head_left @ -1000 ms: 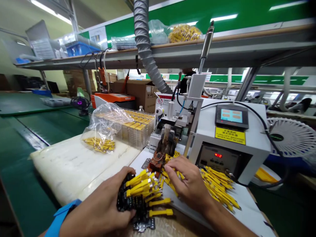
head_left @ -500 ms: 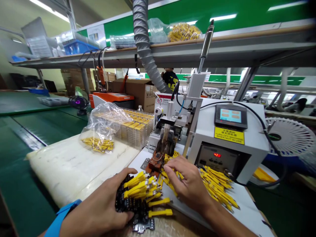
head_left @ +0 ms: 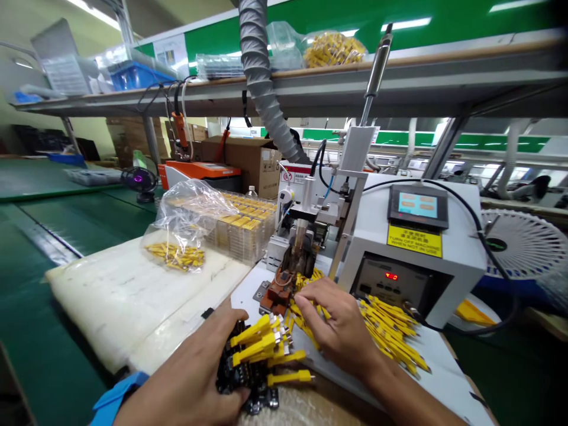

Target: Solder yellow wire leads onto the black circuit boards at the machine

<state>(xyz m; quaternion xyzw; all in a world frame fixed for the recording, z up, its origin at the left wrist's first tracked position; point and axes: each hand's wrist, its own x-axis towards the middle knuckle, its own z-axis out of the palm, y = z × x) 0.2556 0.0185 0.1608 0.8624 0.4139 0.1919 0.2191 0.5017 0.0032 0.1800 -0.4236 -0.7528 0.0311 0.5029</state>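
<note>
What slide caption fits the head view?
Left hand grips yellow-sleeved leads; right hand touches loose leads beside a crimping machine.

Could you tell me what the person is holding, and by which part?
The left hand grips a bundle of yellow leads by its black end; the right hand touches loose leads with its fingertips, any hold unclear.

Left hand (head_left: 186,378), right hand (head_left: 341,331) on yellow cables (head_left: 261,340)

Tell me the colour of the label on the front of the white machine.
The label is yellow with black lettering, clearest in the head view.
</note>
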